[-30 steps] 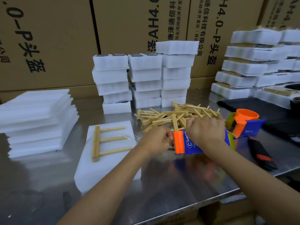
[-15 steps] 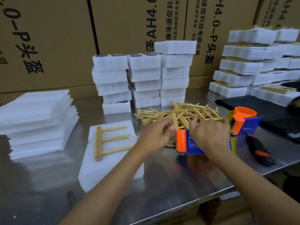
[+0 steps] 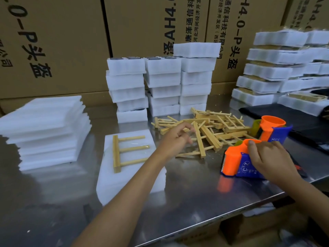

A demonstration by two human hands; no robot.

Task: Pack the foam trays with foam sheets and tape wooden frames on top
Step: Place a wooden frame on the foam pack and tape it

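Hands: L hand [image 3: 175,138] hovers over the near edge of the loose frame pile [image 3: 204,132], fingers half curled; a clear glint at the fingertips may be a tape strip, can't tell for sure. R hand [image 3: 267,157] lies on top of the tape dispenser [image 3: 238,163], clasping it against the bench [image 3: 187,202].
Task thing: wooden frame [image 3: 124,152] lies flat on the covered foam tray [image 3: 128,179], front-centre of bench, just left of L forearm. One clear tape strip looks stuck across the middle rung; other rungs look untaped.
Step (judged): fetching more tape to finish fixing this frame.
Risk 1: strip folds or sticks to itself while carried over, since it's thin, clear and held by one end only.
Risk 2: L wrist sweeps the frame sideways when reaching back; one strip prob won't hold it square.
Risk 3: serrated cutter edge on dispenser faces L hand, so a quick pull could nick fingers.
Containers: three stacks of white foam trays [image 3: 160,86] behind the pile; dark round parts show in the tops of two stacks, third is capped w/ foam.
Sheets: stack of foam sheets [image 3: 44,129] at left, well apart from tray.
Done stacks: finished trays [image 3: 277,68] w/ frames on top, far right.
Other: second dispenser [image 3: 272,131] just behind the first; cartons [image 3: 62,41] along the back.
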